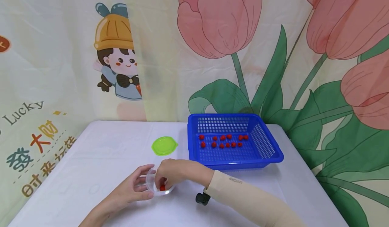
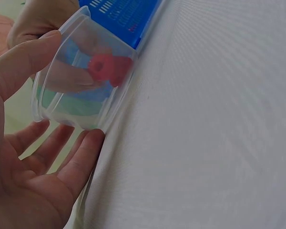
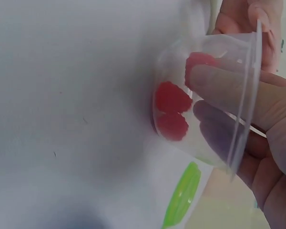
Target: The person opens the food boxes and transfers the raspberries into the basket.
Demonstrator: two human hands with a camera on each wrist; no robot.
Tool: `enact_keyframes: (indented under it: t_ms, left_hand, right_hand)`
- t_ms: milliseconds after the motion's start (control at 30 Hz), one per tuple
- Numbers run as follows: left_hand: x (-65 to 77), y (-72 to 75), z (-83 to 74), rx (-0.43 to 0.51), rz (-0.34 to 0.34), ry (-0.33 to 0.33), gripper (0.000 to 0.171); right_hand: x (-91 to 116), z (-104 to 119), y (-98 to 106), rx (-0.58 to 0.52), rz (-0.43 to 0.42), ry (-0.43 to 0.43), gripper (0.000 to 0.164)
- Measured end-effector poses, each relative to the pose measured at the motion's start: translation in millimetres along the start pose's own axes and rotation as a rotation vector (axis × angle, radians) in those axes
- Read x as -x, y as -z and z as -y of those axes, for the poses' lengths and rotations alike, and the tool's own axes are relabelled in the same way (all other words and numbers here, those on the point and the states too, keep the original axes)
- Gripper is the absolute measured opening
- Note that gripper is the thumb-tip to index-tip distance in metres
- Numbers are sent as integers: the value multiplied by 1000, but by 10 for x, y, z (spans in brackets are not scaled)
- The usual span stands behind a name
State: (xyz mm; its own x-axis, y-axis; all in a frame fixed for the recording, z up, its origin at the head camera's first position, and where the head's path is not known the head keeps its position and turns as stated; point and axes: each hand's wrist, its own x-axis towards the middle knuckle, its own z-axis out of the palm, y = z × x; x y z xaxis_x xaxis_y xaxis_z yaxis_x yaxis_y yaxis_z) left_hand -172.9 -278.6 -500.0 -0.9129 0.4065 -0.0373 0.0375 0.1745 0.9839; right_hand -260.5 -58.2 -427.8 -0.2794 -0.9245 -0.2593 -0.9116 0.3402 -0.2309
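My left hand [image 1: 130, 188] holds a clear plastic cup [image 1: 150, 179], thumb at the rim and fingers along the side. Reaching in through the cup's mouth, my right hand [image 1: 171, 172] has its thumb and fingertips at a red raspberry [image 3: 200, 64], which it seems to pinch; the far fingers are partly hidden. Two more raspberries [image 3: 172, 98] lie against the cup's bottom in the right wrist view. Through the wall in the left wrist view, red raspberries [image 2: 100, 67] show near the right fingertips.
A blue plastic basket [image 1: 268, 156] with several raspberries [image 1: 223, 137] spread on its floor stands at the back right. A green lid [image 1: 164, 146] lies left of it on the white tablecloth [image 1: 121, 142]. A printed curtain [image 1: 164, 51] hangs behind the table.
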Motion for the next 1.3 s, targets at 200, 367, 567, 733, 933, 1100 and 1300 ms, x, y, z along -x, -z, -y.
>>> enact_keyframes:
  t_ms: [200, 367, 567, 733, 933, 1100, 1300]
  left_hand:
    - [6, -3, -1, 6, -1, 13, 89]
    - [4, -6, 8, 4, -11, 21, 90]
    - [1, -5, 30, -2, -18, 6, 89]
    - [18, 0, 37, -7, -24, 12, 87]
    - [16, -2, 27, -3, -29, 27, 86]
    - [9, -9, 16, -13, -35, 30, 86]
    - [14, -14, 4, -6, -26, 20, 86]
  right_hand:
    - [182, -64, 169, -26, -77, 22, 22]
    - [458, -150, 337, -65, -166, 33, 20]
    - [890, -303, 473, -155, -282, -20, 20]
    - [1228, -492, 519, -193, -361, -86, 24]
    - [1604, -736, 556, -191, -444, -145, 27]
    - [1891, -980, 551, -163, -494, -208, 25]
    - [2196, -1282, 474, -149, -523, -300, 25]
